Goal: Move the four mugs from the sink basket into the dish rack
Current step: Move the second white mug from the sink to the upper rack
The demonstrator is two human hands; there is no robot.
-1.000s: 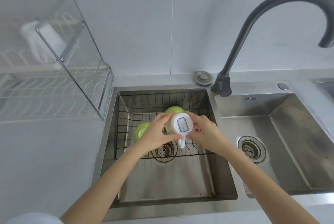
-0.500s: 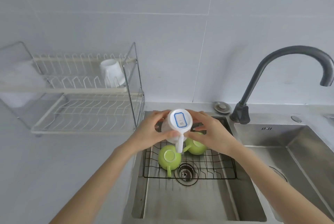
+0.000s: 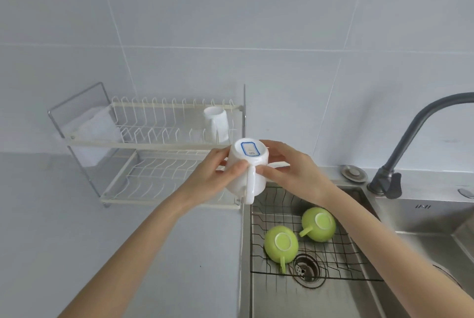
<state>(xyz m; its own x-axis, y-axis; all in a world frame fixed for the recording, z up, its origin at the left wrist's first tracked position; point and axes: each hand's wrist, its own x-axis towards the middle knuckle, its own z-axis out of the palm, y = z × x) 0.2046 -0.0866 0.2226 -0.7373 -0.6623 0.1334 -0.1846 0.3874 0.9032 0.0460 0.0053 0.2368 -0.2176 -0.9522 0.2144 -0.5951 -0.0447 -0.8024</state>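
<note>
An upside-down white mug [image 3: 246, 163] with a blue-framed label on its base is held in the air between my left hand [image 3: 213, 176] and my right hand [image 3: 289, 171], its handle pointing toward me. It hangs over the left rim of the sink, just right of the dish rack [image 3: 154, 148]. Another white mug [image 3: 216, 125] stands inverted on the rack's upper tier at the right end. Two green mugs [image 3: 282, 243] [image 3: 319, 224] lie upside down in the black wire sink basket [image 3: 341, 261].
The two-tier white wire rack stands on the grey counter [image 3: 77, 227] against the tiled wall. A dark curved faucet [image 3: 410, 143] rises at the right. A drain [image 3: 306, 270] shows under the basket. A second sink basin [image 3: 436, 227] lies further right.
Both hands have lifted the white mug out of the sink basket and carried it up and left toward the rack. The view has tilted upward, bringing the rack into sight.
</note>
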